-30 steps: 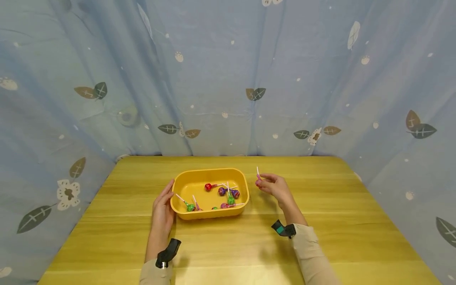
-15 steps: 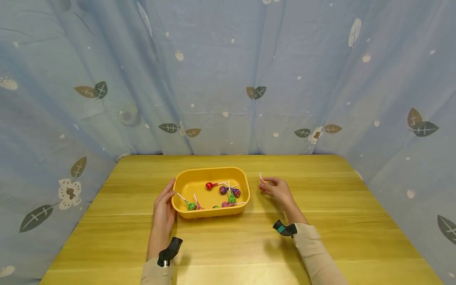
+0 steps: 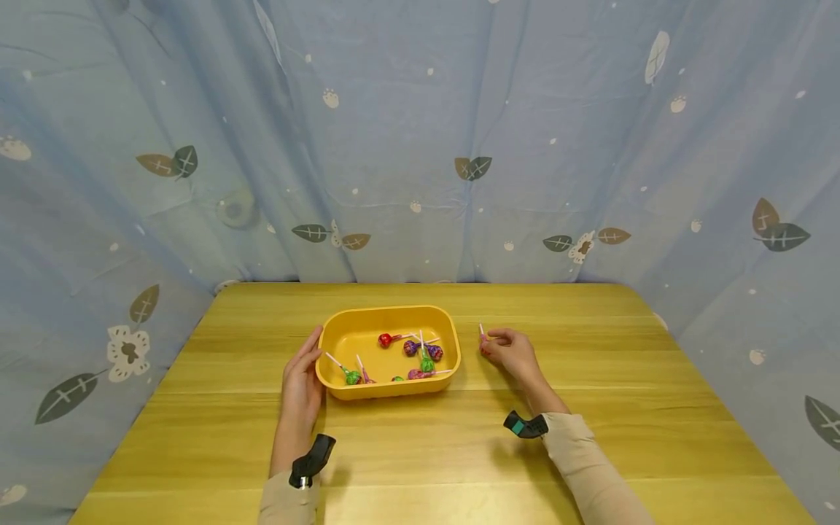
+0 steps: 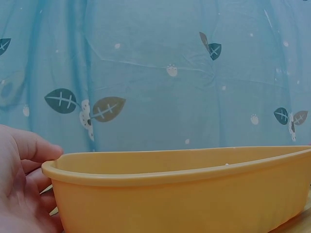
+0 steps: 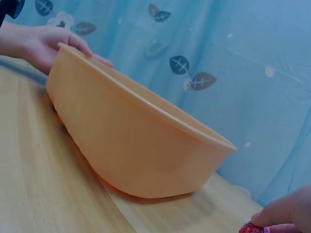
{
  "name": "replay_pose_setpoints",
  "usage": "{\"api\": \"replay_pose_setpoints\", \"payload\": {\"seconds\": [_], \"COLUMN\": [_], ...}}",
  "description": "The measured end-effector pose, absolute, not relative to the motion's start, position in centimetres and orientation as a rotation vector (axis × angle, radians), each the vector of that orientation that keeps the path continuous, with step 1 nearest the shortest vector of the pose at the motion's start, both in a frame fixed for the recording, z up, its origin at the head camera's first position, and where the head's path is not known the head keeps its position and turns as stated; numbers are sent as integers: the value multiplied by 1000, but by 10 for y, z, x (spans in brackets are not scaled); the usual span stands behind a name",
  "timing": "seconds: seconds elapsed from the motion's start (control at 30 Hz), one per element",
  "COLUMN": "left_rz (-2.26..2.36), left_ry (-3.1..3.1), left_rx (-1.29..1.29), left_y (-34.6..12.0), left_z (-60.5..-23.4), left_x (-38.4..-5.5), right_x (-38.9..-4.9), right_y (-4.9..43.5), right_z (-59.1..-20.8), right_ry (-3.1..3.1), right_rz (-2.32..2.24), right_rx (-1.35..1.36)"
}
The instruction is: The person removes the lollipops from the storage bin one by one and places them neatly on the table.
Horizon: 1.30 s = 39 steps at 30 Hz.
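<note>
A yellow plastic tub (image 3: 387,392) stands on the table with several wrapped lollipops inside, red (image 3: 385,340), purple, green (image 3: 427,364) and pink. Along the tub's left end lies my left hand (image 3: 303,383); its fingers rest against the outer wall, the tip of one right at the rim in the left wrist view. To the right of the tub, my right hand (image 3: 517,357) pinches a pink lollipop (image 3: 483,337) between thumb and fingers, white stick pointing up, low over the table. In the right wrist view the candy's red wrapped head (image 5: 251,227) shows at the fingertips.
The wooden table (image 3: 420,452) extends on every side of the tub. Behind it and at both sides hangs a blue curtain (image 3: 394,146) with leaf prints. Black camera mounts (image 3: 313,461) sit on both wrists.
My right hand has lowered toward the table and shifted slightly right with the pink lollipop. The left hand stays against the tub, and the lollipops inside lie the same.
</note>
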<state>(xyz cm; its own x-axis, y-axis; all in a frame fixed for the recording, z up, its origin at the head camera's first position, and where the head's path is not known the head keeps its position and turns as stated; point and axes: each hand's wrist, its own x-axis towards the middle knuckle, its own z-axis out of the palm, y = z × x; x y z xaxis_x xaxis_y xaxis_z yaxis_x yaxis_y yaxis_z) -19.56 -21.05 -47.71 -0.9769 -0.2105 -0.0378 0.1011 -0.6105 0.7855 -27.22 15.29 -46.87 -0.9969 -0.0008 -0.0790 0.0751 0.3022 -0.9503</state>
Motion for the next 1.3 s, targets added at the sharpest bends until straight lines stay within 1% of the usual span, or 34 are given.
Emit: {"api": "replay_pose_setpoints", "payload": {"seconds": [0.77,1.3], "left_rz": [-2652,-2652], "left_ry": [-1295,-1318], "left_rx": [198,193], "left_y": [-211,-210], "left_z": [-477,-478], "left_x": [-196,-196], "right_x": [-272,-264], "right_y": [149,155], "right_z": [-475,-463], "right_ry": [2469,2535], "right_rz": [-1818,-1775], "right_rx": [80,94]}}
